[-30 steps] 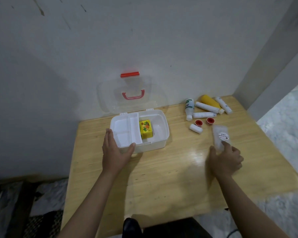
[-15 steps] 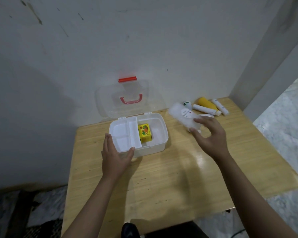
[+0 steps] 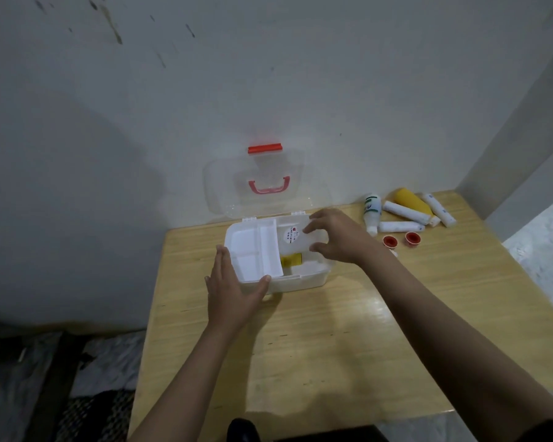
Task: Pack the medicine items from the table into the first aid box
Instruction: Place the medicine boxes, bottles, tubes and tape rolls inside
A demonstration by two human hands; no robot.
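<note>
Light wooden table (image 3: 348, 346) set against a grey wall. White plastic first aid box (image 3: 304, 280) sits near the table's far left corner, its clear lid (image 3: 230, 186) with a red latch and red handle swung up and leaning back at the wall. A white divided tray (image 3: 253, 250) fills the left part of the box.

Left hand (image 3: 230, 291): fingers spread, palm flat against the near left corner of the box, thumb on the front rim. Open, bracing only; nothing grasped.

Right hand (image 3: 339, 236): over the right compartment, fingers and thumb pinching a flat clear plastic packet with a round white label (image 3: 292, 237). The packet lies across the top of that compartment, partly covering a small yellow carton (image 3: 291, 260) inside the box.

Remaining items are well to the right, near the table's far edge: white bottle with green label (image 3: 372, 212), yellow tube (image 3: 411, 202), three white rolls (image 3: 403, 212) lying among them, and two small red-capped pots (image 3: 401, 240) just in front. All are apart from both hands.
</note>
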